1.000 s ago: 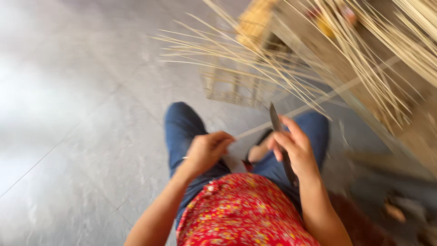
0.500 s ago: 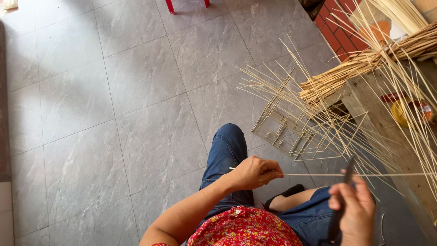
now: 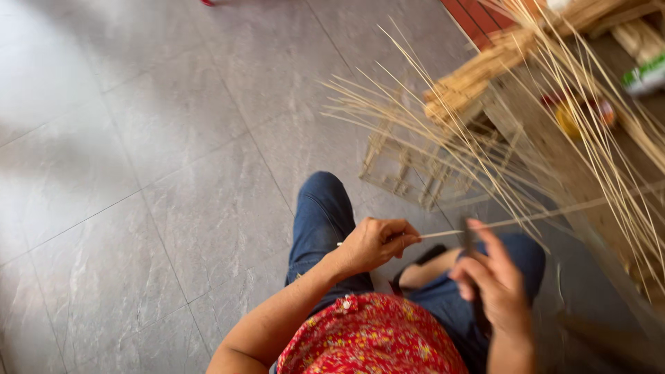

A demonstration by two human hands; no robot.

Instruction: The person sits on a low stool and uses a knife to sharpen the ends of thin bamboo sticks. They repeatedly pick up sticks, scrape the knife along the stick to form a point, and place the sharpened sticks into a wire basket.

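- Many large grey floor tiles (image 3: 138, 173) are filling the view from nine o'clock across to the centre, with thin grout lines running between them.
- Dozens of pale, thin bamboo strips (image 3: 485, 138) are fanning out from two o'clock toward the middle, crossing one another above the floor.
- One small woven frame (image 3: 409, 173) of the same pale material is lying on the tiles just past the person's knee, under the fanned strips.
- One tied bundle of cut sticks (image 3: 478, 76) is resting at one o'clock, beside a wooden bench edge.
- Left hand (image 3: 374, 242) is sitting near the centre above the jeans-clad knee, fingers curled and pinching the near end of a single long strip (image 3: 526, 218).
- Right hand (image 3: 495, 284) is blurring at five o'clock, fingers wrapped round a dark, narrow blade (image 3: 469, 239) that is touching the strip just beside the left hand.
- That strip is stretching away toward three o'clock, reaching the blurred mass of other strips.
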